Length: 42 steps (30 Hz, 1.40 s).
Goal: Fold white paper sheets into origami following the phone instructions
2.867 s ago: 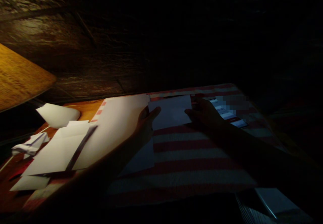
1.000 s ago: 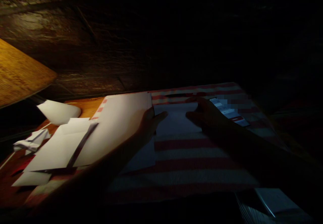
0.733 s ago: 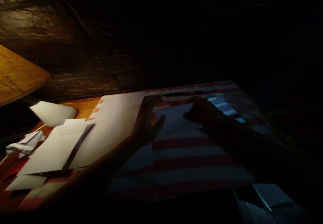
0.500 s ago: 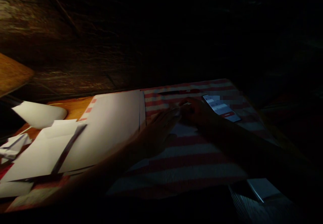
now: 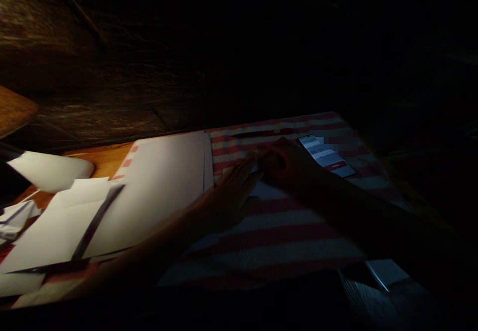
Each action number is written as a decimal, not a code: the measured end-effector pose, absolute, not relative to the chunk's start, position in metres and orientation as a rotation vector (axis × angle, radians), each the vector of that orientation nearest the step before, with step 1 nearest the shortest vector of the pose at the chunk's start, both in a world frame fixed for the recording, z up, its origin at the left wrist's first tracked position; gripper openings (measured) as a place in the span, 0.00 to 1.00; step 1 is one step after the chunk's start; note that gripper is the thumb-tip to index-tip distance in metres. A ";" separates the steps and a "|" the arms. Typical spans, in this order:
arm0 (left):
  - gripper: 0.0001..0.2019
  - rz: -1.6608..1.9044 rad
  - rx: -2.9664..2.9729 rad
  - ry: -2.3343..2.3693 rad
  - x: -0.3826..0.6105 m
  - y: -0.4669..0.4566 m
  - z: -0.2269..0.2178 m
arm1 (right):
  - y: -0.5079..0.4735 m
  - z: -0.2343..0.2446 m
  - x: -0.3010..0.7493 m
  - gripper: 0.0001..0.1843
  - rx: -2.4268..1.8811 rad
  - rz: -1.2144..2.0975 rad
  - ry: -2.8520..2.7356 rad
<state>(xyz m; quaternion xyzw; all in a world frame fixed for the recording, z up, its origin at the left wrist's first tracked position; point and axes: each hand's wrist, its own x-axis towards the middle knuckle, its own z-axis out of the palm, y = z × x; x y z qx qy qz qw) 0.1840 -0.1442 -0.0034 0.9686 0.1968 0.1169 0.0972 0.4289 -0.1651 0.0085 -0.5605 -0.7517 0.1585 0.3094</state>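
A sheet of paper [image 5: 266,190] lies in shadow on the striped cloth [image 5: 284,226], partly covered by my hands. My left hand [image 5: 232,192] rests flat over its left part, fingers stretched out. Curled at the paper's far edge, my right hand [image 5: 287,164] has thumb and fingertips pressed together, close to my left fingertips. The exact grip is dim and blurred. Just right of that hand is a phone [image 5: 328,158] with a lit screen. A dark, thin tool with a red part [image 5: 261,133] lies beyond both hands.
A stack of white paper [image 5: 168,171] covers the cloth's left side. Further left are folded white sheets [image 5: 63,221], a crumpled paper piece [image 5: 17,216] and a white lamp-like object [image 5: 52,169]. A dark wall [image 5: 130,82] runs behind. A pale, flat object [image 5: 388,274] sits low at the right.
My right hand has moved slightly left, near my left fingertips. My left hand's fingers are a little more spread. The view has shifted slightly.
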 end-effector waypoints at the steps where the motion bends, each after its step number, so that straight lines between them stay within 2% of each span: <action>1: 0.33 0.340 2.869 0.591 0.184 -0.144 -0.003 | -0.164 0.008 0.430 0.13 -1.472 0.425 -2.005; 5: 0.33 0.314 2.871 0.601 0.185 -0.145 -0.002 | -0.162 0.008 0.431 0.14 -1.456 0.436 -2.005; 17: 0.31 0.359 2.811 0.637 0.188 -0.144 -0.001 | -0.161 0.007 0.431 0.08 -1.461 0.494 -1.996; 25: 0.29 0.332 2.824 0.691 0.190 -0.145 0.001 | -0.154 -0.003 0.437 0.13 -1.443 0.497 -2.014; 42: 0.30 0.309 2.827 0.680 0.190 -0.146 -0.001 | -0.152 -0.005 0.439 0.14 -1.467 0.466 -2.042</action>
